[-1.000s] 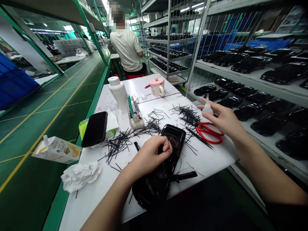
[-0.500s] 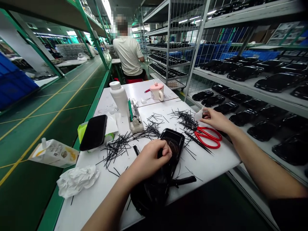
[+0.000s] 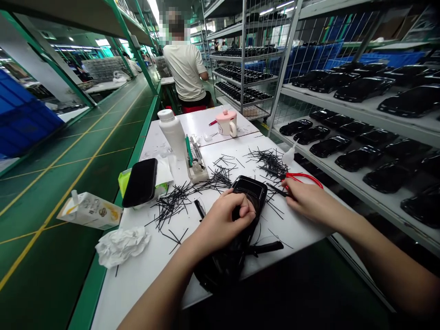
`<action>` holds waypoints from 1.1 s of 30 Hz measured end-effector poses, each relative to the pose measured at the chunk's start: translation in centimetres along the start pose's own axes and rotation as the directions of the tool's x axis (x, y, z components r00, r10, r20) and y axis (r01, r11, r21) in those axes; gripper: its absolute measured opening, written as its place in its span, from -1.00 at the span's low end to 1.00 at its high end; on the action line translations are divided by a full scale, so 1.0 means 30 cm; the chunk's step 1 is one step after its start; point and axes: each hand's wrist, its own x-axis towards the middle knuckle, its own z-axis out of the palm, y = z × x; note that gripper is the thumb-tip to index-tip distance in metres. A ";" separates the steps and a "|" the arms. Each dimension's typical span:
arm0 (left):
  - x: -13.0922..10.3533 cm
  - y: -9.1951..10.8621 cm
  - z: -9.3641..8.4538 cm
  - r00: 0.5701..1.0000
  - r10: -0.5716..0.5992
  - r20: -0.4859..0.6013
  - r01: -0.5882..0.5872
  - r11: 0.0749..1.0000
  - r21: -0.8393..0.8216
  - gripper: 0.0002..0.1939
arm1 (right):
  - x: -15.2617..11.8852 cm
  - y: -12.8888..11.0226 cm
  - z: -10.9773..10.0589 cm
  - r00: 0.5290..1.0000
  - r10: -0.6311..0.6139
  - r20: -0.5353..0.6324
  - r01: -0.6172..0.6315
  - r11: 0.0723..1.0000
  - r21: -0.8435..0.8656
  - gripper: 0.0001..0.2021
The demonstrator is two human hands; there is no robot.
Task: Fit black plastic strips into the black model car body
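Note:
A glossy black model car (image 3: 252,188) lies at the table's near edge, with my left hand (image 3: 228,220) resting on top of it. The fingers of that hand are curled together; what they hold, if anything, is hidden. My right hand (image 3: 305,201) is closed around the rear part of black tweezers (image 3: 277,189), beside red-handled scissors (image 3: 305,178). Just beyond stands a small white dropper bottle (image 3: 288,156). Thin black strips (image 3: 270,160) lie piled near the scissor blades, and more strips (image 3: 173,201) are spread left of the car.
Left on the white table (image 3: 137,279) are a phone (image 3: 140,182), crumpled tissue (image 3: 122,246), a drink carton (image 3: 92,211) and a white bottle (image 3: 172,133). A lidded cup (image 3: 227,123) stands farther back. Racks of black car bodies (image 3: 330,145) line the right; a person sits ahead.
My right hand has let go of the small white bottle, moved toward me and closed on the tweezers. The view has shifted slightly; my left hand stays on the car.

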 end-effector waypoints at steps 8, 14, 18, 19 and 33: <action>0.002 0.006 0.010 1.000 0.008 -0.008 -0.009 0.996 -0.094 -0.68 | -0.145 -0.114 -0.116 0.926 0.189 -0.326 0.148 0.612 0.777 -0.83; 0.003 -0.005 0.016 1.000 0.001 -0.004 -0.001 0.995 -0.099 -0.68 | -0.137 -0.167 -0.036 0.906 0.120 -0.405 0.287 0.529 0.799 -0.95; 0.003 -0.006 0.017 1.000 -0.004 0.004 0.005 0.996 -0.086 -0.69 | -0.134 -0.169 -0.028 0.915 0.149 -0.376 0.237 0.555 0.797 -0.95; 0.002 -0.005 0.017 1.000 -0.005 0.005 0.006 0.996 -0.086 -0.69 | -0.135 -0.167 -0.027 0.919 0.141 -0.369 0.235 0.555 0.798 -0.95; 0.002 0.000 0.019 1.000 -0.022 0.007 0.022 0.996 -0.087 -0.67 | -0.137 -0.165 -0.009 0.940 0.138 -0.314 0.200 0.524 0.828 -0.94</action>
